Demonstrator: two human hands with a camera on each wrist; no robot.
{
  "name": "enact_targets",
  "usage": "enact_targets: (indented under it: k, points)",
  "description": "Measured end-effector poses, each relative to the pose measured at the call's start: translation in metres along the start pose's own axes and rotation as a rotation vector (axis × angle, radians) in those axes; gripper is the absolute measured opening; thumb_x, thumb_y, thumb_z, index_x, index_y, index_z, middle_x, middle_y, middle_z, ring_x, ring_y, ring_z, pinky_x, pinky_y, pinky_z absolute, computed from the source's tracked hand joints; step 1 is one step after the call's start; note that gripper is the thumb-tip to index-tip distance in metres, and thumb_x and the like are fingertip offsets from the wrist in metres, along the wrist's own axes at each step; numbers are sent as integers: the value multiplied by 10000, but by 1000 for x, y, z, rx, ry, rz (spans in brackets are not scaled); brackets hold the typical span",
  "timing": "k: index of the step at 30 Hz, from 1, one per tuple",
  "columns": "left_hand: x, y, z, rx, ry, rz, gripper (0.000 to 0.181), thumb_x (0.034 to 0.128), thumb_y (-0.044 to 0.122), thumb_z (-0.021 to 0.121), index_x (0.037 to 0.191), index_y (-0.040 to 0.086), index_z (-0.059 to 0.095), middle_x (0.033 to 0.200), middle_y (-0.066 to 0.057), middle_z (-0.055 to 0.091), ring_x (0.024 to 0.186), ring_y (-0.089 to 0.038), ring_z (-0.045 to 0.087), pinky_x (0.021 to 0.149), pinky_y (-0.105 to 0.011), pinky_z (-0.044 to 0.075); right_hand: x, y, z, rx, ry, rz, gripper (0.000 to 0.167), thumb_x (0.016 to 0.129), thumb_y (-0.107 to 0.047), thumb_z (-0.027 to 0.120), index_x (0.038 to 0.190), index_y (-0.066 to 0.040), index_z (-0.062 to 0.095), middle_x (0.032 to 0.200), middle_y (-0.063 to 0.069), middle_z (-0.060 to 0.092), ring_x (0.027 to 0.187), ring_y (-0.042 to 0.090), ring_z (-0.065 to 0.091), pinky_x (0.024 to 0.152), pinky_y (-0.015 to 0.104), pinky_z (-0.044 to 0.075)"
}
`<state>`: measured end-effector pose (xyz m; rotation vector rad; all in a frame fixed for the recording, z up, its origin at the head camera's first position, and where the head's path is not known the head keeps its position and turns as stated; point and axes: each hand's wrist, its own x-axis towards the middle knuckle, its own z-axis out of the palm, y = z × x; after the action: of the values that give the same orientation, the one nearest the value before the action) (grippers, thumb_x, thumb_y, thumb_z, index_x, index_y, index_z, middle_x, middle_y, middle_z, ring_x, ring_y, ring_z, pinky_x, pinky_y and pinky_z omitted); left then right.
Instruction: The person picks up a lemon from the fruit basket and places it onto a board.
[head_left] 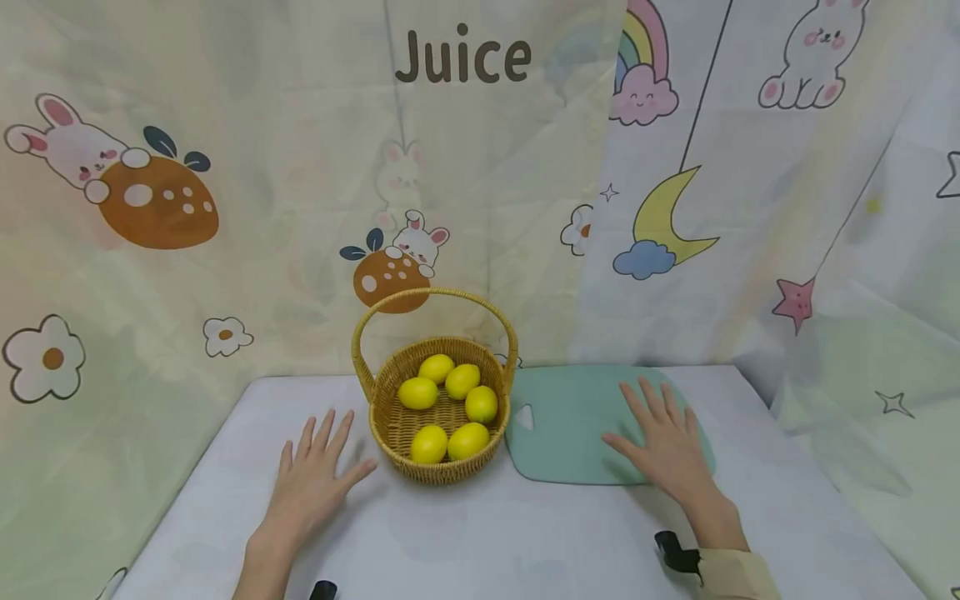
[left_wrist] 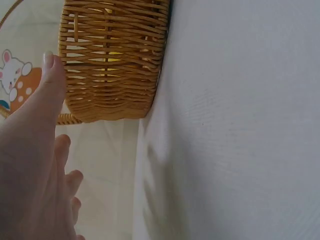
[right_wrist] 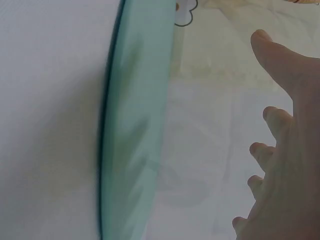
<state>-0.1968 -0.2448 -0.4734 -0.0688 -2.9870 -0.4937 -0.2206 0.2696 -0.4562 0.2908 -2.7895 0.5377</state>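
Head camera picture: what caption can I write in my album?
Left hand beside a basket of six lemons, right hand above a board.

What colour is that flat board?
The board is pale blue-green, clearest in the head view.

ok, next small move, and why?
Probably ease the left hand toward the basket: that hand is empty, fingers spread, just beside it, and six lemons lie inside. The right hand, also empty, hovers over the green board.
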Motion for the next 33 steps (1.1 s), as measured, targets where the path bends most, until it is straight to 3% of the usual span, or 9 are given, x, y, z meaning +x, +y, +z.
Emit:
enact_targets:
  k: [18,26,33]
  points:
    - [2,7,5,-43,2,29,904,901,734,480,1610,300,124,1682,-117,123,1541,-424,55,1171,-719,28,21,-40,-4,-4,-20,-72,902,889,-645,599,1602,-262,201,1679,117,142,1540,436,59,1137,754,93]
    - [1,11,6,-55,16,37,946,867,811,414,1609,285,152,1682,-100,136,1545,-409,64,1178,-707,48,29,-65,0,-14,-18,-141,888,880,-625,625,1592,-248,251,1675,100,173,1534,438,97,1145,744,117]
    - [3,13,10,-61,9,38,967,857,830,392,1610,309,82,1683,-97,134,1546,-402,70,1185,-701,61,32,-87,7,3,-47,-199,891,865,-591,667,1587,-256,265,1680,65,161,1551,389,83,1164,726,129]
